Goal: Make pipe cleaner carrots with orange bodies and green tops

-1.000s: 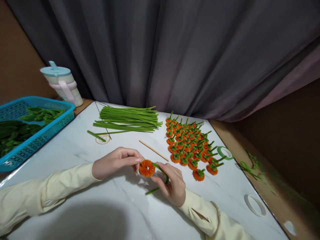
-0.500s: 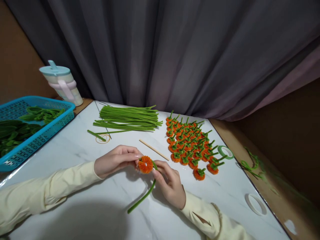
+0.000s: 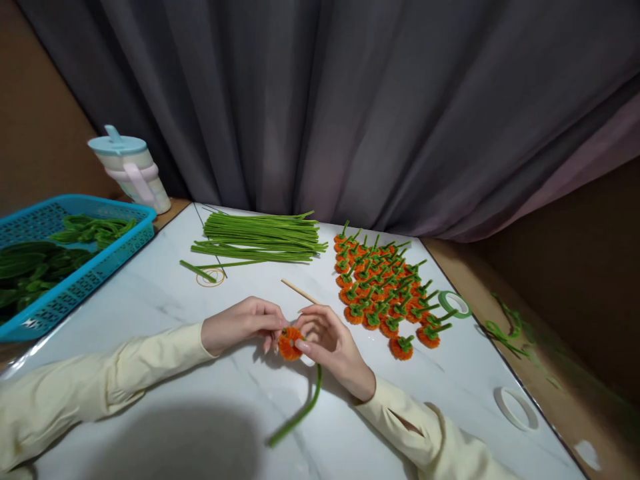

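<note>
Between my two hands is an orange fuzzy pipe-cleaner pumpkin (image 3: pixel 288 345), ring-shaped with a hole in its middle. My left hand (image 3: pixel 245 325) pinches its left side with thumb and fingers. On the other side my right hand (image 3: pixel 337 347) is closed on it, the thumb lying over its front edge. A green pipe cleaner (image 3: pixel 311 405) hangs from beneath the right hand and curves down toward the table; where it meets the pumpkin is hidden. A thin wooden stick (image 3: pixel 299 291) lies just behind the hands, its near end covered by the right fingers.
Rows of finished orange pumpkins (image 3: pixel 380 283) with green stems stand to the right. Green pipe cleaners (image 3: pixel 260 237) lie bundled at the back. A blue basket (image 3: pixel 100 273) and a lidded cup (image 3: pixel 133 167) are left. Green tape (image 3: pixel 456 305) and a white ring (image 3: pixel 515 408) sit right.
The pumpkin has moved slightly down and turned. My right hand has shifted up, its thumb now over the pumpkin's front, and the green pipe cleaner's hanging end has swung a little right and down.
</note>
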